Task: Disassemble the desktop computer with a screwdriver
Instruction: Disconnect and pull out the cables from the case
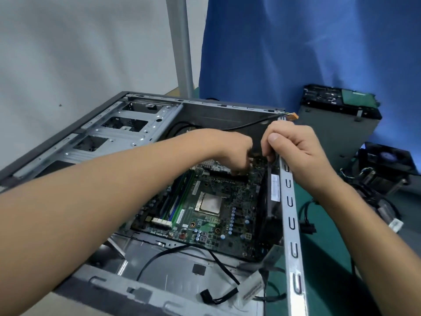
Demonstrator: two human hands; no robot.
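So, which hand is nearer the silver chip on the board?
Left. The left hand is over the board just beyond the chip; the right hand grips the case rail further right.

Can't see the left hand's [234,153] fingertips at all. They're buried down by the far end of the green motherboard [211,215], so no idea if it's pinching anything. The right hand [296,149] curls over the side rail of the grey metal computer case [290,224], fingertips tucked behind it. The case runs off the bottom edge. Print on the white sticker [275,188] is too tiny to read.
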